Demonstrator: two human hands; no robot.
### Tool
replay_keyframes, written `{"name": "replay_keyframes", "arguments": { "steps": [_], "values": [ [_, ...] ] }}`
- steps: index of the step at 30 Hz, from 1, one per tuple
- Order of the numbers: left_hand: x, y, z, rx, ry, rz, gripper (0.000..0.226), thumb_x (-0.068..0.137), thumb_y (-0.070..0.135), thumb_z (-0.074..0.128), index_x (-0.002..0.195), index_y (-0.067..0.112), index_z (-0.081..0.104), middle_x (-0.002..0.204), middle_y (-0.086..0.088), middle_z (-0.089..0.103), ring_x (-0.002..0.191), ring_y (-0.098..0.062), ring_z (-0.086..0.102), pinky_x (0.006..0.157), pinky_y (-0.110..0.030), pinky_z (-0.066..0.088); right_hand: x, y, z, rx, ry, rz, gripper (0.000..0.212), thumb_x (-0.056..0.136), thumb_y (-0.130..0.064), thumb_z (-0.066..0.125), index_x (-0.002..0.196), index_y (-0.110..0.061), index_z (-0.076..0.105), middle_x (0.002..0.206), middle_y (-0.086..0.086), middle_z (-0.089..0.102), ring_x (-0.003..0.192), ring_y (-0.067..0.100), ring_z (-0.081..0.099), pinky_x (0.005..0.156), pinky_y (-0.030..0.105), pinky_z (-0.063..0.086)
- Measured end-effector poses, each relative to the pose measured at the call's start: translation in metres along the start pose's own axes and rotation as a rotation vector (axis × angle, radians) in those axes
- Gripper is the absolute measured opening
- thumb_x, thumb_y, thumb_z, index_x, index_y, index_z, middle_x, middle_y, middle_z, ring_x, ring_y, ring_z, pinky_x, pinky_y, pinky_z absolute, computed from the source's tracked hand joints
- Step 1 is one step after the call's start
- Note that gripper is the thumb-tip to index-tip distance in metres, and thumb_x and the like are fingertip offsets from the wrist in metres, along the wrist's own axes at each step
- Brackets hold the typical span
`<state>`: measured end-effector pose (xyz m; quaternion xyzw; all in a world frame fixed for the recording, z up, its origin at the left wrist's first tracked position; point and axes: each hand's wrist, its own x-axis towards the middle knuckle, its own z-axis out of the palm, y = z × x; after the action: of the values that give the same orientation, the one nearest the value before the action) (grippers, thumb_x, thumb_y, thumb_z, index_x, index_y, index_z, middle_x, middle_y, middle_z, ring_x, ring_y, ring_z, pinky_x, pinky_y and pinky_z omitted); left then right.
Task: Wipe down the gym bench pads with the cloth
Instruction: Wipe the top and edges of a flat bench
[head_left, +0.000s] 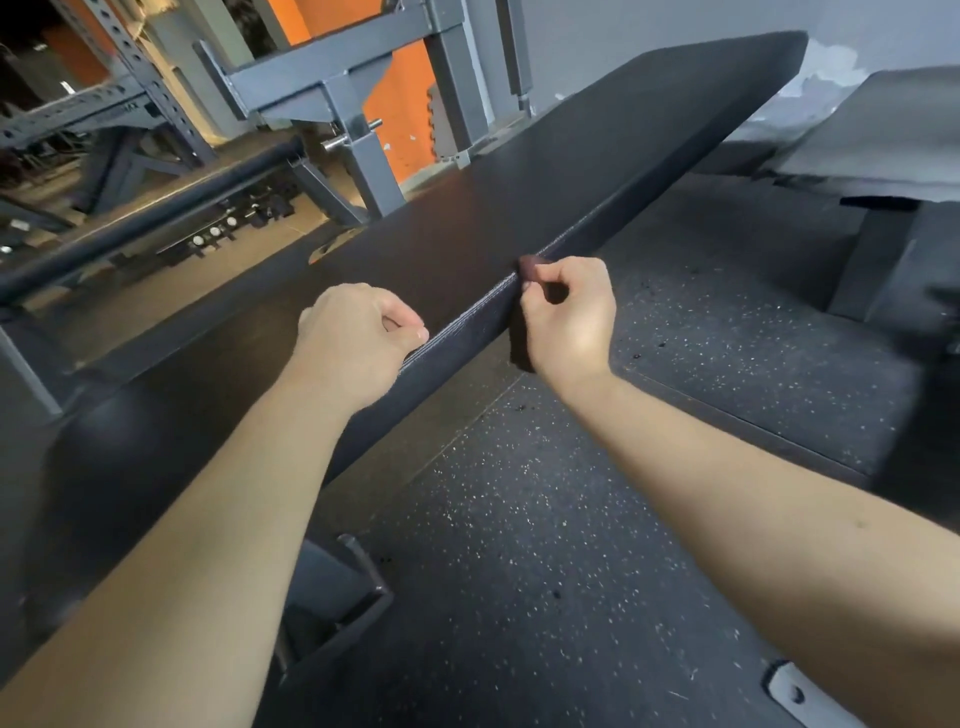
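Gym: grey steel rack (332, 93), orange wall (400, 104) behind
Cloth (527, 267): dark, bunched against the bench pad (467, 218) at its near side edge, pinched by the right grip (566, 317)
Left grip (358, 338): clenched on nothing, resting on the pad top just beside
Pad axis: runs away up-right from both grips
Floor (519, 519): speckled rubber

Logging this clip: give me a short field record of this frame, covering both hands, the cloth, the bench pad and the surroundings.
left hand: fingers curled, resting on the pad top by its edge, nothing seen in it
right hand: pinches the cloth against the pad's side edge
cloth: dark, mostly hidden by the hand
bench pad: black, long
floor: speckled rubber
rack: grey steel, behind the pad
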<state>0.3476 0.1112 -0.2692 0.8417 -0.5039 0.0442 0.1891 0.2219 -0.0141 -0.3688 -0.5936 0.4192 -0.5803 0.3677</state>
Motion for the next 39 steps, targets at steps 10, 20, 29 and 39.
{"name": "replay_keyframes", "arguments": {
  "steps": [10,20,29,39],
  "values": [
    [-0.018,-0.012,-0.013,0.028,-0.003,-0.037,0.011,0.097,0.028,0.067,0.095,0.029,0.078,0.107,0.008,0.071,0.106,-0.017,0.062,0.107,-0.052,0.046,-0.037,-0.003,0.008,-0.026,-0.158,-0.174,0.016,0.087,-0.008,0.075,0.084,-0.024,0.072,0.100,-0.004,0.059,0.092,-0.007,0.055,0.088,0.007,0.041],
    [-0.039,-0.042,-0.022,-0.011,-0.021,-0.078,0.013,0.095,0.028,0.069,0.104,0.027,0.079,0.111,0.006,0.069,0.100,-0.013,0.061,0.089,-0.032,0.049,-0.061,-0.012,0.025,0.036,-0.081,0.001,0.016,0.088,-0.003,0.066,0.085,-0.018,0.063,0.106,-0.003,0.049,0.090,-0.001,0.048,0.091,0.007,0.037],
    [-0.032,-0.042,-0.027,0.018,-0.070,-0.019,0.013,0.094,0.028,0.071,0.103,0.025,0.079,0.111,0.006,0.071,0.091,-0.008,0.057,0.086,-0.029,0.045,-0.050,-0.007,0.012,-0.029,-0.134,-0.114,0.023,0.086,-0.005,0.071,0.078,-0.027,0.065,0.101,0.000,0.056,0.090,-0.007,0.053,0.092,0.014,0.044],
    [-0.037,-0.049,-0.021,-0.017,-0.035,-0.004,0.018,0.095,0.031,0.070,0.110,0.025,0.078,0.117,0.008,0.066,0.099,-0.010,0.058,0.088,-0.029,0.047,-0.108,-0.028,0.034,0.027,-0.199,-0.123,0.023,0.089,-0.004,0.069,0.079,-0.021,0.057,0.102,-0.001,0.050,0.094,-0.003,0.051,0.088,0.009,0.038]
  ]
}}
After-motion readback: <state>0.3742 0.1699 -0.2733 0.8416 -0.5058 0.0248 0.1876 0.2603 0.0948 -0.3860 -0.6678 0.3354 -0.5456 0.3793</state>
